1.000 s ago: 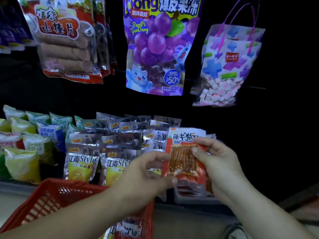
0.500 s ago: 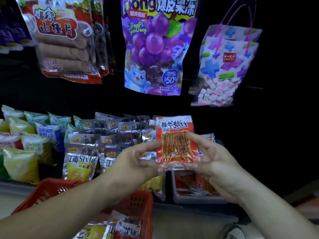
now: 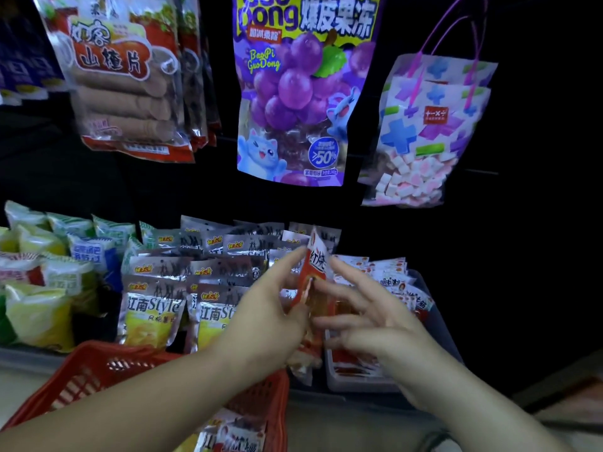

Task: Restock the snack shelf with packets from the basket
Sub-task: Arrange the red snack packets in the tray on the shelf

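A red and white snack packet point(image 3: 315, 269) stands edge-on between my two hands, above the front left of a clear shelf tray point(image 3: 448, 324) holding more red and white packets point(image 3: 396, 282). My left hand point(image 3: 270, 308) pinches the packet from the left between fingers and thumb. My right hand point(image 3: 368, 318) is just right of it, fingers spread and straight, fingertips at the packet's side. A red plastic basket point(image 3: 98, 373) hangs on my left forearm, with several packets point(image 3: 231, 435) inside.
Silver and yellow chip packets point(image 3: 153, 308) fill the shelf left of the tray, green and yellow packs point(image 3: 39, 308) farther left. Above hang a hawthorn slice bag point(image 3: 120, 79), a purple grape jelly bag point(image 3: 293, 93) and a marshmallow bag point(image 3: 424, 135). The shelf back is dark.
The packet has turned from facing me to edge-on and moved slightly right and back toward the tray. My right hand's fingers have come off it and spread.
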Action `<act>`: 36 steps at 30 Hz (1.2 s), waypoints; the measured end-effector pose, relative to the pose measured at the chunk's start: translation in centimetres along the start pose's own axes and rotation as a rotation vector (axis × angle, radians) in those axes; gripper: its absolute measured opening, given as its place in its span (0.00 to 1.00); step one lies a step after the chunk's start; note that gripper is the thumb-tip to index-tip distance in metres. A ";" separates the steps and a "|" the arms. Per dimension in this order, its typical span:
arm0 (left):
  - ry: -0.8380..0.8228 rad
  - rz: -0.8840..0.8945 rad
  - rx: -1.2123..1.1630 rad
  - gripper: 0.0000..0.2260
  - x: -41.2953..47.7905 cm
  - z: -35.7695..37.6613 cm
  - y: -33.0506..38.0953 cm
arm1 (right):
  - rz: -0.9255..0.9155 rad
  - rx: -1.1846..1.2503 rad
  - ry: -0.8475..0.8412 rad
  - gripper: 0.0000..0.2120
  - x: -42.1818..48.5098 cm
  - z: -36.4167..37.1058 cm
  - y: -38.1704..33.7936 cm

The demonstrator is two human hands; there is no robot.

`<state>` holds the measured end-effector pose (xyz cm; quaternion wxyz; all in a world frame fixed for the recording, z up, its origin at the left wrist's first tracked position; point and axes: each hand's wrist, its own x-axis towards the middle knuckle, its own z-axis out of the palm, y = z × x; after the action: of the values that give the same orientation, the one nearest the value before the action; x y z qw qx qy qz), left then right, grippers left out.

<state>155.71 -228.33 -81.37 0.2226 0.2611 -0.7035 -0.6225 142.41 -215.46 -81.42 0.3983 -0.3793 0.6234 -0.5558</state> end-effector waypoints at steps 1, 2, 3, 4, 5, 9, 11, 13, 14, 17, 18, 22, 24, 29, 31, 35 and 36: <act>-0.034 -0.011 0.029 0.35 0.2 -0.4 -0.1 | -0.024 -0.057 0.117 0.38 0.2 -0.4 0.0; -0.071 -0.009 0.055 0.37 0.3 -0.5 -0.2 | -0.060 -0.159 0.238 0.35 0.4 -0.9 0.1; -0.111 -0.002 0.072 0.37 0.4 -0.5 -0.2 | -0.089 -0.279 0.316 0.33 0.6 -1.3 0.1; -0.147 0.006 0.069 0.36 0.6 -0.2 -0.3 | -0.095 -0.355 0.353 0.32 0.8 -1.8 0.2; -0.164 0.009 0.089 0.33 0.9 0.0 -0.7 | -0.074 -0.363 0.362 0.33 0.9 -2.3 0.4; -0.163 -0.024 0.124 0.27 2.4 1.5 -1.2 | -0.071 -0.237 0.401 0.30 1.6 -3.8 0.1; -0.150 -0.022 0.110 0.25 3.7 1.9 -1.6 | -0.067 -0.334 0.435 0.28 2.7 -4.6 -0.1; -0.148 -0.019 0.197 0.25 5.3 2.3 -2.4 | -0.048 -0.441 0.423 0.21 4.2 -6.0 -0.2; -0.142 -0.029 0.229 0.26 6.2 2.6 -2.9 | -0.039 -0.481 0.415 0.16 5.2 -6.9 0.0; -0.118 -0.121 0.242 0.22 8.7 3.3 -5.2 | 0.019 -0.549 0.381 0.08 7.7 -9.5 2.1; -0.100 -0.153 0.226 0.19 9.5 3.7 -6.0 | 0.045 -0.567 0.360 0.07 8.4 -10.1 3.4; -0.075 -0.255 0.263 0.20 12.4 5.1 -9.5 | 0.215 -0.621 0.319 0.08 10.8 -11.5 9.9; -0.103 -0.283 0.285 0.24 13.6 5.7 -11.2 | 0.255 -0.589 0.295 0.07 11.7 -12.1 12.2; -0.097 -0.315 0.219 0.25 15.6 7.8 -15.4 | 0.342 -0.530 0.120 0.08 12.4 -13.3 16.4; -0.075 -0.288 0.220 0.23 15.8 8.7 -17.1 | 0.409 -0.582 0.041 0.11 12.4 -14.0 17.1; 0.018 -0.259 0.228 0.20 16.3 9.0 -18.6 | 0.527 -0.566 0.000 0.11 13.1 -15.3 16.3; 0.024 -0.248 0.231 0.20 16.5 9.1 -18.5 | 0.549 -0.533 -0.021 0.11 13.1 -15.5 16.0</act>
<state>139.02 -233.70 -101.10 0.1209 0.3770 -0.7299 -0.5572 122.54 -219.91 -97.30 0.4259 -0.2941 0.8204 -0.2430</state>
